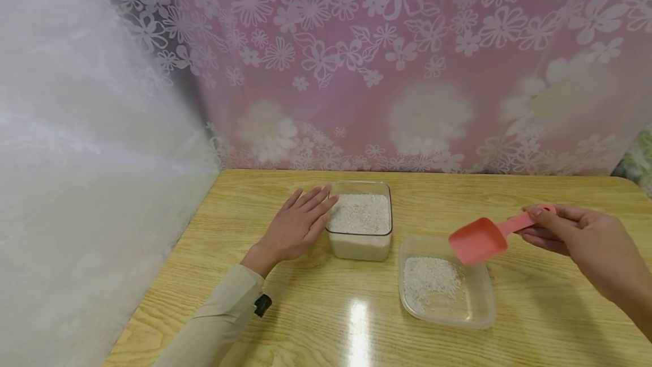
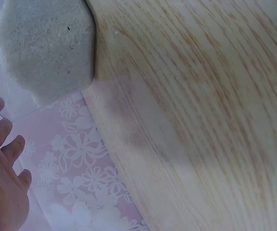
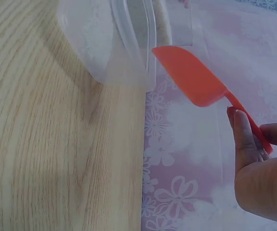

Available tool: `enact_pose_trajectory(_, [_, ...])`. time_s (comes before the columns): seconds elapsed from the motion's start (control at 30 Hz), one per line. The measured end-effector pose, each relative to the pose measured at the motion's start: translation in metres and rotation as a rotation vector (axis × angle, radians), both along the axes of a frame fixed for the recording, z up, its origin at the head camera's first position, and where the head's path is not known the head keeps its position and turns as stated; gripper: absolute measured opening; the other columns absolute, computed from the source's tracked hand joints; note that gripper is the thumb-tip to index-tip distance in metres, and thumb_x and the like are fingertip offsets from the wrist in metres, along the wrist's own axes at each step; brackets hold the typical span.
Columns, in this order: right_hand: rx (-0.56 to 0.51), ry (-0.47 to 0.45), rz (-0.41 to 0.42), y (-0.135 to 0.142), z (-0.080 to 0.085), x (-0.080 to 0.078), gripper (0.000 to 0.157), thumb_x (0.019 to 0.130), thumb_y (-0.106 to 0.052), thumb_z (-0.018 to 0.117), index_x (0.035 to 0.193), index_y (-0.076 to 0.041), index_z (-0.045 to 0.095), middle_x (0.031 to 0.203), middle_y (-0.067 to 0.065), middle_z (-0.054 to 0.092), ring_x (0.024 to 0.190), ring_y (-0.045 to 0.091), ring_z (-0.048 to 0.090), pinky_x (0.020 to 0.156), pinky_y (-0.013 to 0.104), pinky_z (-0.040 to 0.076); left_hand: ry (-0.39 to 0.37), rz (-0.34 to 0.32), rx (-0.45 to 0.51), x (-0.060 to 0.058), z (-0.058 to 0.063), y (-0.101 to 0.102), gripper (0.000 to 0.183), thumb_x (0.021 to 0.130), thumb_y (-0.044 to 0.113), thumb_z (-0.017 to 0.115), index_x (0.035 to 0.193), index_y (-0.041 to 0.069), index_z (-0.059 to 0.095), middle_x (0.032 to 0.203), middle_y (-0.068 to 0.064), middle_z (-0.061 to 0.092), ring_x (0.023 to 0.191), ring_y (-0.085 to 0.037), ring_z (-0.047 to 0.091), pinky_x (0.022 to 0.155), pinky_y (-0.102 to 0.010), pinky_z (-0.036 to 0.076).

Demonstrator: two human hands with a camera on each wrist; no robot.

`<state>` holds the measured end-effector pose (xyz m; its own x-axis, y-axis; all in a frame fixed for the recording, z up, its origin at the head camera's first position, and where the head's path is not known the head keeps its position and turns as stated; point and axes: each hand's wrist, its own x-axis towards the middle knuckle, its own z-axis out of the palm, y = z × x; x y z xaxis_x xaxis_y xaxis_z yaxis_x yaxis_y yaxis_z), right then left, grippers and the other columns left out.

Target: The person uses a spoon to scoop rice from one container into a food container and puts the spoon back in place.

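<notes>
My right hand (image 1: 596, 242) pinches the handle of a red scoop (image 1: 477, 240) between thumb and fingers. The scoop's bowl hangs over the far right part of a low translucent tub (image 1: 481, 310), and no rice shows in it. A small heap of rice (image 1: 432, 277) lies in the left half of that tub. To its left stands a clear, dark-rimmed container (image 1: 358, 234) filled with rice (image 1: 360, 213). My left hand (image 1: 300, 222) is at that container's left side, fingers straight, fingertips at the rim. In the right wrist view the scoop (image 3: 191, 77) appears side-on, tilted.
Both containers stand on a wood-grain table (image 1: 305, 321). A pink flowered curtain (image 1: 326, 101) hangs behind the table's back edge. Pale sheeting (image 1: 91, 186) covers the left side. A dark band or watch (image 1: 262, 304) sits at the left wrist.
</notes>
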<state>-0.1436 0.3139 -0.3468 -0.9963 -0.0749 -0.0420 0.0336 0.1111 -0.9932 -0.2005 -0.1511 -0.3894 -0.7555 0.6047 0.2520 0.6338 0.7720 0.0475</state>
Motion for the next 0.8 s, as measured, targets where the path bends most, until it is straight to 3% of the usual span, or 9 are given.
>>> enact_pose_trajectory(0.2, [-0.345,-0.042,0.048,0.006,-0.001,-0.005,0.016,0.097,-0.012,0.056,0.104,-0.012,0.070,0.097,0.006,0.072,0.087,0.021,0.070,0.076,0.029,0.055,0.005,0.000,-0.017,0.000,0.001,0.000,0.051,0.106,0.038,0.017,0.152,0.022,0.030,0.157,0.000,0.021,0.143,-0.018,0.019,0.116,-0.043,0.010])
enact_pose_trajectory(0.3, [-0.445,-0.055,0.070,0.006,0.000,-0.007,0.017,0.098,-0.011,0.055,0.106,-0.009,0.070,0.100,0.008,0.071,0.089,0.023,0.069,0.078,0.030,0.054,0.002,0.004,-0.023,0.000,0.002,0.000,0.051,0.105,0.039,0.017,0.152,0.023,0.030,0.157,0.001,0.020,0.143,-0.018,0.018,0.116,-0.042,0.009])
enact_pose_trajectory(0.57, [-0.575,-0.080,0.090,-0.004,0.007,-0.018,0.020,0.098,-0.009,0.053,0.107,-0.003,0.070,0.100,0.014,0.070,0.091,0.026,0.069,0.081,0.033,0.054,-0.004,0.007,-0.026,0.000,0.001,0.000,0.052,0.105,0.040,0.015,0.152,0.023,0.029,0.157,0.000,0.022,0.143,-0.018,0.017,0.116,-0.042,0.007])
enact_pose_trajectory(0.8, [-0.662,-0.095,0.123,-0.015,0.014,-0.026,0.024,0.100,-0.005,0.047,0.107,-0.001,0.070,0.101,0.017,0.069,0.091,0.027,0.069,0.081,0.033,0.054,0.008,-0.005,-0.016,0.000,0.001,0.000,0.050,0.106,0.037,0.020,0.151,0.021,0.032,0.156,-0.001,0.024,0.143,-0.019,0.019,0.116,-0.042,0.009])
